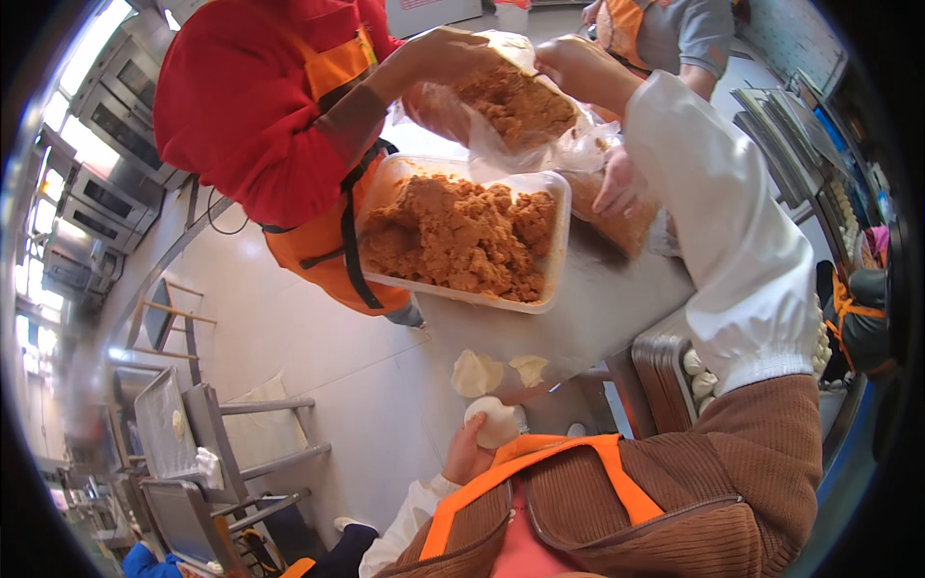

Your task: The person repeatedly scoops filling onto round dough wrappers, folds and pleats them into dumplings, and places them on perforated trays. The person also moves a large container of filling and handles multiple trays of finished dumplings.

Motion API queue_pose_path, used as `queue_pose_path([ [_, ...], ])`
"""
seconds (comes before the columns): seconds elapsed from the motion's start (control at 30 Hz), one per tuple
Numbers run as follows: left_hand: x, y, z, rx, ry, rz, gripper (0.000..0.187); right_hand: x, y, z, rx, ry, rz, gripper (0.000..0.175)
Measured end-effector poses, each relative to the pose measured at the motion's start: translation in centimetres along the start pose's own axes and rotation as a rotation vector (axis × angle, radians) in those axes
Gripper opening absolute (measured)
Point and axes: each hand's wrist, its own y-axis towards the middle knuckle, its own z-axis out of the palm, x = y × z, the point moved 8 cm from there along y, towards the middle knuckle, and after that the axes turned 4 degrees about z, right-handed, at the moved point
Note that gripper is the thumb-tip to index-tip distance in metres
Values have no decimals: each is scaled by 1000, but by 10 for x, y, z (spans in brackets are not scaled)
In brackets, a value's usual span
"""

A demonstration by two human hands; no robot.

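Note:
My left hand (468,449), low in the picture, holds a round white dough wrapper (493,422). Stretched far forward in a white oversleeve, my right hand (584,66) pinches the edge of a clear plastic bag (498,144) of orange-brown minced filling (517,101). A co-worker's hand (452,56) is at the bag's other side. Below the bag, a translucent plastic tub (560,238) holds a heap of similar filling (462,231). Two pale dough pieces, one larger (477,373) and one smaller (529,369), lie near the metal table's front edge.
A co-worker in red (246,108) stands at the left; another in grey (701,36) is beyond the table (614,289). Another hand (618,184) rests on a second filled bag (625,224). Stacked trays (661,354) with white dough pieces (697,372) are at the right. Metal racks stand lower left.

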Motion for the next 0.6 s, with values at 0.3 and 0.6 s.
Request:
queue_pose_path([
  [0.3, 10, 23, 100, 429, 75, -139, 43, -23, -287, -98, -143, 1520, 1019, 29],
  [0.6, 91, 20, 165, 563, 364, -440, 39, 101, -611, -190, -751, 1329, 1634, 35],
])
